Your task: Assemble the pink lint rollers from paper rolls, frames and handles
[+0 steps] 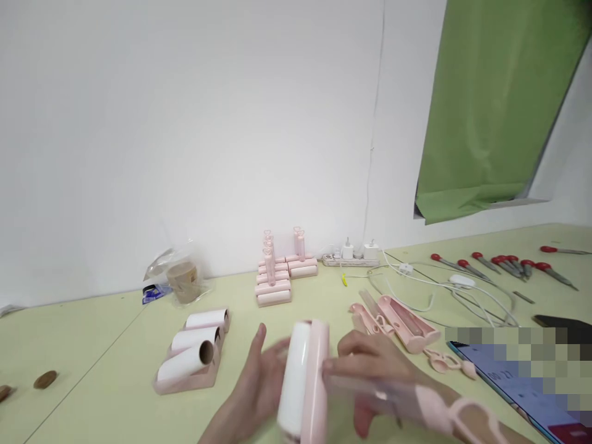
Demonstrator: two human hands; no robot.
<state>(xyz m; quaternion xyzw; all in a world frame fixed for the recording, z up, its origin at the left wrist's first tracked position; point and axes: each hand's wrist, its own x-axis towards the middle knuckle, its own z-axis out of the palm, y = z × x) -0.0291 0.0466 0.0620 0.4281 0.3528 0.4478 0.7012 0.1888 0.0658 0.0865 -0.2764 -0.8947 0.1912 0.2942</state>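
Observation:
A pink lint roller (315,376) with a white roll (296,377) stands tilted in front of me at the bottom middle. My right hand (377,364) is closed around its clear handle, which ends in a pink heart-shaped loop (476,419) at lower right. Left of the roller is my left hand (259,388), open, thumb raised and fingers apart. Its blurred fingertips reach beside or behind the white roll; contact cannot be made out. Several white rolls (197,339) lie in pink casings (185,383) to the left. Loose pink roller parts (407,327) lie beyond my right hand.
Finished-looking pink lint rollers (272,290) stand by the wall. A power strip (351,261) with white cables, red-handled tools (509,262) and a phone (513,394) occupy the right. At left are a bagged cup (184,282) and brown pieces (45,379).

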